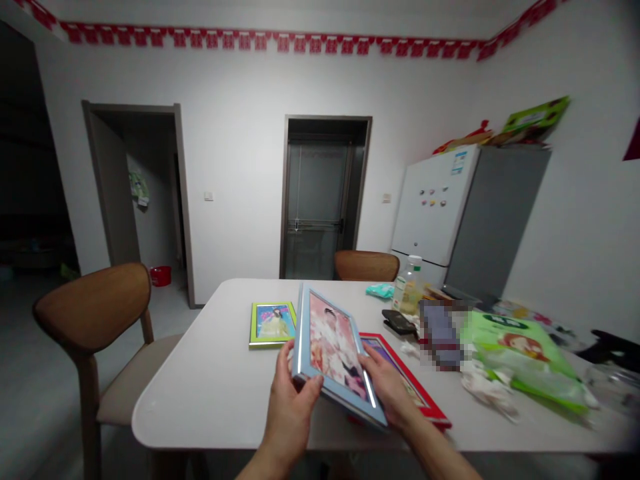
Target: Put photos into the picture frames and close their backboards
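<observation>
Both hands hold a light blue picture frame (334, 347) tilted above the table, its pinkish photo facing up toward me. My left hand (293, 397) grips the lower left corner, thumb on the front edge. Along the right edge, my right hand (387, 383) has its thumb on the border, with its other fingers hidden behind. Partly covered by the blue one, a red picture frame (436, 412) lies on the table to the right. Farther back to the left lies a small yellow-green picture frame (273, 325) with a photo of a figure in a pale yellow dress.
On the right of the white table (200, 393) are a plastic bottle (409, 287), a black wallet-like item (399, 321), crumpled tissues (490, 390) and a green tissue package (525, 357). Wooden chairs stand at the left (95, 307) and far side (367, 265). A refrigerator (433, 200) stands behind.
</observation>
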Demonstrator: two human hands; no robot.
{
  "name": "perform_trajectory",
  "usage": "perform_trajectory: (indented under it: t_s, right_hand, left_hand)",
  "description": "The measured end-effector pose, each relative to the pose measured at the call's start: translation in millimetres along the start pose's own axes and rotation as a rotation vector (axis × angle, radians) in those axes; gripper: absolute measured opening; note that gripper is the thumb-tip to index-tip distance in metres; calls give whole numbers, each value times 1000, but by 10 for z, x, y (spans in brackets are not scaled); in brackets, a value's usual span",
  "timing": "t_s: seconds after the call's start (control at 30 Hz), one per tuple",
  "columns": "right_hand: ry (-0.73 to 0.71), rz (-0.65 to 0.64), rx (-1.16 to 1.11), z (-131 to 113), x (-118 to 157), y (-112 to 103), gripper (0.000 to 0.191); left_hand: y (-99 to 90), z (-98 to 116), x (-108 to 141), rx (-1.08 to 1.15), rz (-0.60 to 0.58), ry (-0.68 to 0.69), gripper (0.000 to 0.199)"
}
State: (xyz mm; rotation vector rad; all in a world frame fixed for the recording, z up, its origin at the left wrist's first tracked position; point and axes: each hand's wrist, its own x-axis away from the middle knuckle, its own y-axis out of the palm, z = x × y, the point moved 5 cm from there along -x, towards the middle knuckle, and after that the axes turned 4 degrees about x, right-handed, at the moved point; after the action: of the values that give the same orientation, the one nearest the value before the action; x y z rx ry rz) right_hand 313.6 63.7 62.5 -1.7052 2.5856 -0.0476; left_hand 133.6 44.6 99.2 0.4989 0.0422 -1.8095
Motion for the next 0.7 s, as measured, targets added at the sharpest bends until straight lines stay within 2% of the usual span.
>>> perform_trajectory:
  t_s: [0.03, 0.1, 0.17, 0.23, 0.33, 0.47, 0.57, 0.63, 0.67, 0.7]
  right_hand:
    - [44, 19, 60, -3, -100, -228, 51]
    - [29, 70, 201, -15, -287, -643, 55]
    - [20, 154, 434, 25, -442, -978, 54]
    - [-23, 188, 593, 85, -562, -1178, 51]
    - [-72, 196, 755, 203, -685, -1303, 47]
    - [-93, 190, 947, 293, -768, -1318, 38]
    - [-120, 216, 994, 220, -751, -1171, 38]
    - [-232, 238, 1026, 89, -686, -874, 39]
    - [-324, 228, 1038, 18, -638, -643, 40]
    - [-413, 165, 1025, -31, -589, -358, 39]
  left_hand:
    - [69, -99, -18, 9, -46, -31, 54]
    - [225, -342, -25, 21, -128, -79, 52]
    - [366, -585, -15, -39, -155, -107, 52]
    - [476, -753, -4, -175, -165, -113, 54]
    - [552, -833, -6, -429, -183, -115, 52]
    - [505, -806, -25, -534, -234, -138, 48]
    - [320, -827, -61, -585, -214, -161, 52]
    - [110, -858, -109, -644, -165, -180, 55]
    - [-14, -868, -139, -672, -133, -182, 55]
    - [-147, -873, -170, -698, -101, -180, 54]
